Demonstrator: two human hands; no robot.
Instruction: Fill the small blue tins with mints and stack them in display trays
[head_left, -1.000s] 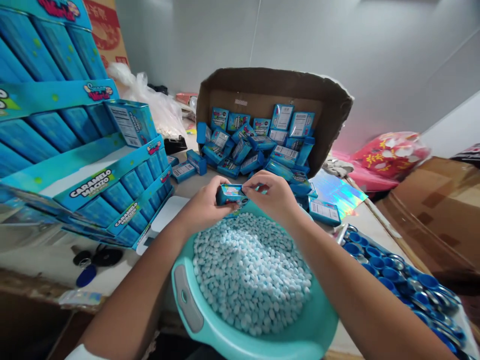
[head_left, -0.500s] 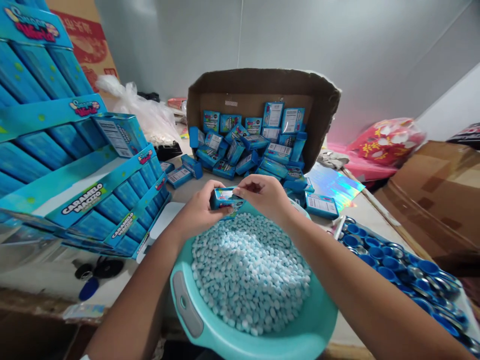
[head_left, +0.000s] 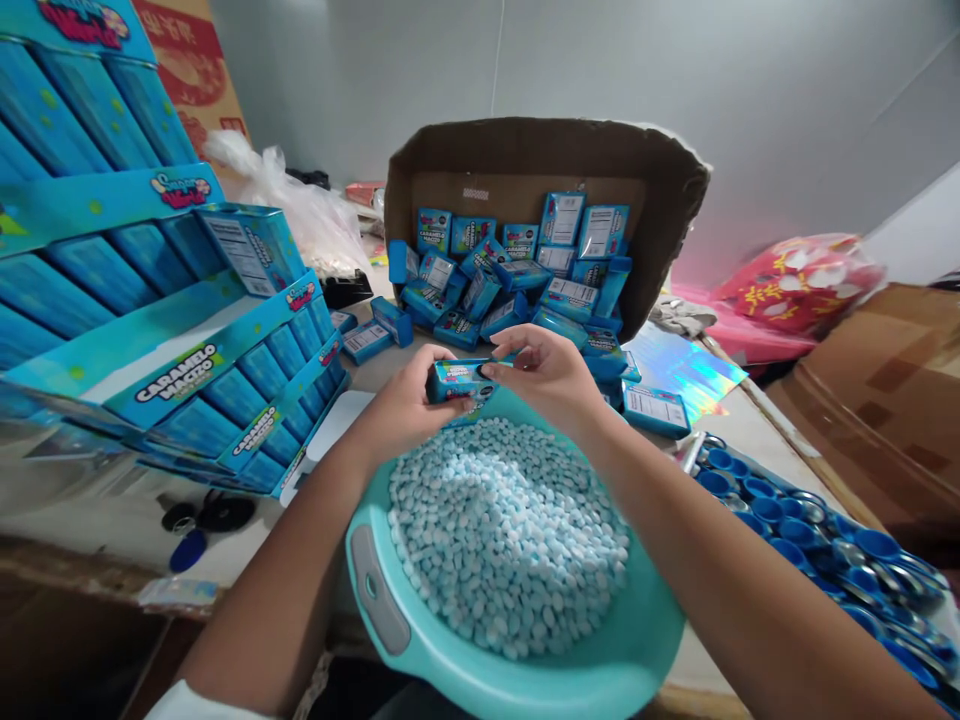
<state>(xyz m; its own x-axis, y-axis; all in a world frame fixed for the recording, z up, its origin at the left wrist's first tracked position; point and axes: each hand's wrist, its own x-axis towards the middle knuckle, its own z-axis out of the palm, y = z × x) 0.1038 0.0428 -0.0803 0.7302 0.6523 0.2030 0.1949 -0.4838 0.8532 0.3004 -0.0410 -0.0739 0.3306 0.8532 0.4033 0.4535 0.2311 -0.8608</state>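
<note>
Turquoise tub on the near side, heaped with pale blue candies! Above its far part, my left hand grips a small blue box, my right hand pinching its right end. Far side, I've a cardboard box piled with blue packs; left, a display stand holding rows of cartons.
</note>
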